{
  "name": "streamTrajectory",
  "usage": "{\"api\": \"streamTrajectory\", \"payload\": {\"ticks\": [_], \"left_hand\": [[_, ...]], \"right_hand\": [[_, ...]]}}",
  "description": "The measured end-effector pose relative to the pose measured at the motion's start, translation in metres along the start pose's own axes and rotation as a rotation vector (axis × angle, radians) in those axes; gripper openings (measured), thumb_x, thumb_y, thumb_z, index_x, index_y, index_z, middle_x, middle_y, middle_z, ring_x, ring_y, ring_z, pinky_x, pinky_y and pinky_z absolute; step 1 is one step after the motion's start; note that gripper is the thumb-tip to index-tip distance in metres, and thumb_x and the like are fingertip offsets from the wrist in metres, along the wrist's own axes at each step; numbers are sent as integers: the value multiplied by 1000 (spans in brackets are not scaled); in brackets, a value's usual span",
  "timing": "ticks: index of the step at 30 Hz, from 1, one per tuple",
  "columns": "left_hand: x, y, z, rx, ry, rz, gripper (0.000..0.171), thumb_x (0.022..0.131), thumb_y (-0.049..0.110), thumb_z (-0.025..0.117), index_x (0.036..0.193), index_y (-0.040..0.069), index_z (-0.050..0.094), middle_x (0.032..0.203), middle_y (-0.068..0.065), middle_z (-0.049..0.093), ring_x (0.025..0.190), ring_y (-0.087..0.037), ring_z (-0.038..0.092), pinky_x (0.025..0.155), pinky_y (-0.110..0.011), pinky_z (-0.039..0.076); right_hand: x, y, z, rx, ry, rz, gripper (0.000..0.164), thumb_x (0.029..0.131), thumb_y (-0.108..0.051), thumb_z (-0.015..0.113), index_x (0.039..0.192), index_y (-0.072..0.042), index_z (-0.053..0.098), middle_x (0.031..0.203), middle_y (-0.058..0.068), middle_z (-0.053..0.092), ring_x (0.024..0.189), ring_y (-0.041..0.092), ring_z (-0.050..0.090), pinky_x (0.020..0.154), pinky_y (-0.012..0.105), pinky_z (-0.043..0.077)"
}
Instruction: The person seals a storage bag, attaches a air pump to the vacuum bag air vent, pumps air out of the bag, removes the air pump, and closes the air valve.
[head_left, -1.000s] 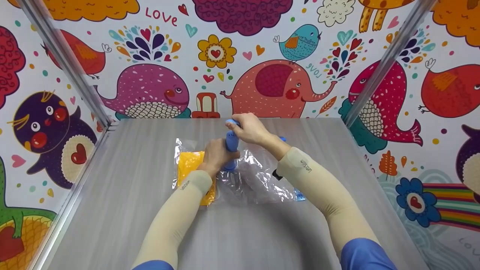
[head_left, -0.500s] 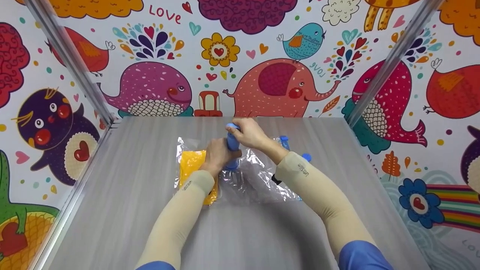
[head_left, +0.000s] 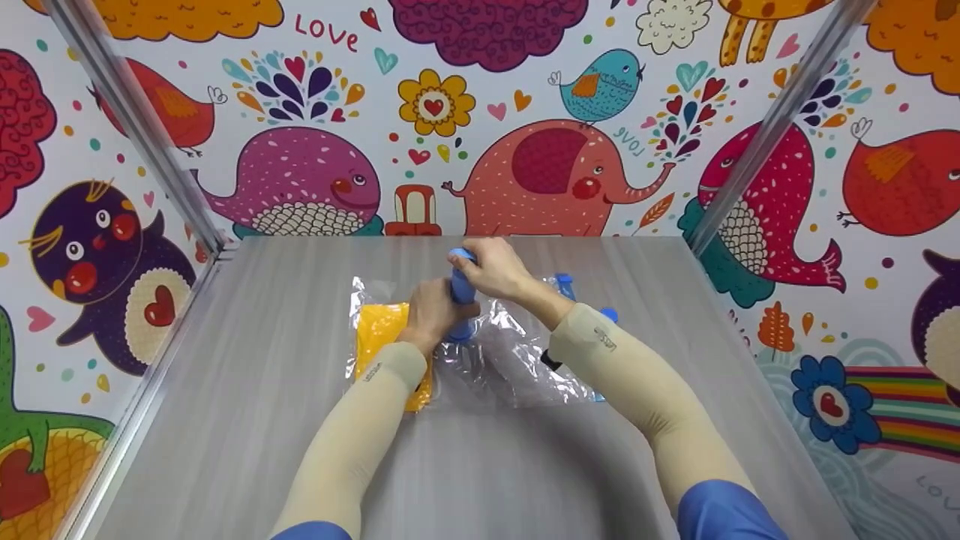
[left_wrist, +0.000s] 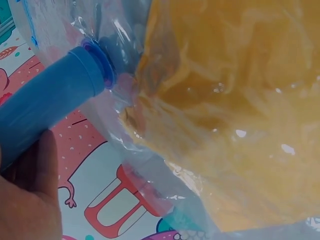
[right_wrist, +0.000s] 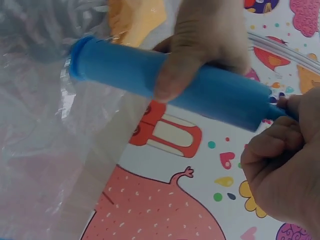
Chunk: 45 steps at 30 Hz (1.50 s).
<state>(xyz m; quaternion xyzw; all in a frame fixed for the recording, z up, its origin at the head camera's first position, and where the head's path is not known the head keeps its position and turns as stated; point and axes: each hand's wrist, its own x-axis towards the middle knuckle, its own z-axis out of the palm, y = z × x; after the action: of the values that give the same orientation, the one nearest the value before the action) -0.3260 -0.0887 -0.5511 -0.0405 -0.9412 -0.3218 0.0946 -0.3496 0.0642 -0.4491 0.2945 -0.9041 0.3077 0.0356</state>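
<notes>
A blue hand pump (head_left: 462, 289) stands upright on a clear plastic bag (head_left: 495, 367). My left hand (head_left: 433, 311) grips the pump's barrel around its middle. At the top, my right hand (head_left: 495, 264) holds the pump's handle, just above the barrel. In the right wrist view, a short part of the rod shows between the barrel (right_wrist: 120, 65) and the curled right fingers. The pump's foot meets a round blue-purple valve (left_wrist: 102, 65) on the plastic in the left wrist view. A flat yellow-orange item (head_left: 379, 330) lies under clear plastic at the left.
Behind the right forearm, a small blue piece (head_left: 564, 280) and a round blue piece (head_left: 609, 314) lie by the bag. The grey table (head_left: 247, 405) ends at a wall (head_left: 330, 75) with cartoon animals. Metal frame posts (head_left: 142, 127) rise at both back corners.
My right hand has come down with the pump's handle, closer to the barrel. The left hand has stayed in place on the barrel. The head view has shifted slightly.
</notes>
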Motion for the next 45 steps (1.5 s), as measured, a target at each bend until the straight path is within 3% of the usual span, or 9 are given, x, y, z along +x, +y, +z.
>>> {"api": "streamTrajectory", "payload": {"ticks": [3, 9, 16, 23, 30, 38, 42, 45], "left_hand": [[1, -1, 1, -23, 19, -20, 32, 85, 37, 94, 96, 8, 84, 85, -10, 84, 77, -29, 81, 78, -48, 69], [0, 2, 9, -40, -25, 3, 35, 86, 39, 93, 97, 7, 84, 86, -10, 85, 77, -28, 80, 77, -47, 69], [4, 6, 1, 6, -35, -20, 34, 88, 40, 92, 99, 10, 83, 85, -7, 84, 78, -27, 80, 81, -45, 69], [7, 7, -1, 17, -50, -16, 36, 88, 40, 92, 100, 8, 82, 87, -9, 84, 79, -30, 81, 82, -46, 70], [7, 7, 0, 37, -36, -5, 42, 86, 43, 93, 102, 6, 83, 90, -11, 86, 84, -33, 83, 83, -49, 70], [3, 4, 0, -5, -17, -4, 41, 85, 40, 94, 104, 5, 84, 89, -11, 86, 82, -31, 83, 83, -47, 71], [2, 2, 0, 4, -20, -4, 44, 85, 41, 92, 112, 7, 83, 96, -13, 87, 88, -32, 84, 89, -49, 71], [2, 0, -1, 7, -15, -24, 46, 85, 42, 92, 115, 8, 82, 103, -15, 87, 95, -34, 85, 93, -51, 70]], "right_hand": [[4, -5, -4, 0, 20, 4, 35, 111, -30, 69, 80, -16, 61, 70, -7, 44, 67, 11, 44, 61, 27, 35], [-3, -3, -13, 63, 46, 84, 39, 109, -27, 73, 73, -20, 58, 63, -8, 44, 62, 10, 44, 59, 25, 36], [0, -1, -21, 38, 28, 21, 32, 111, -30, 70, 84, -13, 67, 69, -6, 49, 68, 12, 49, 64, 28, 39], [1, 4, -15, 30, 34, 30, 27, 112, -28, 69, 93, -9, 75, 79, -2, 63, 74, 13, 56, 70, 28, 45], [0, 11, -3, 2, 29, 14, 31, 113, -27, 67, 89, -7, 71, 75, -4, 52, 72, 14, 51, 67, 28, 41], [-1, 12, 1, 29, 53, -8, 31, 110, -30, 72, 89, -8, 71, 74, -4, 54, 72, 13, 51, 66, 28, 40], [-6, 14, 4, 53, 72, 31, 28, 103, -35, 81, 102, -7, 77, 79, -1, 62, 74, 13, 55, 66, 26, 44], [-8, 15, 5, 72, 85, 80, 38, 96, -39, 90, 118, -9, 80, 87, 3, 72, 77, 14, 60, 67, 27, 49]]}}
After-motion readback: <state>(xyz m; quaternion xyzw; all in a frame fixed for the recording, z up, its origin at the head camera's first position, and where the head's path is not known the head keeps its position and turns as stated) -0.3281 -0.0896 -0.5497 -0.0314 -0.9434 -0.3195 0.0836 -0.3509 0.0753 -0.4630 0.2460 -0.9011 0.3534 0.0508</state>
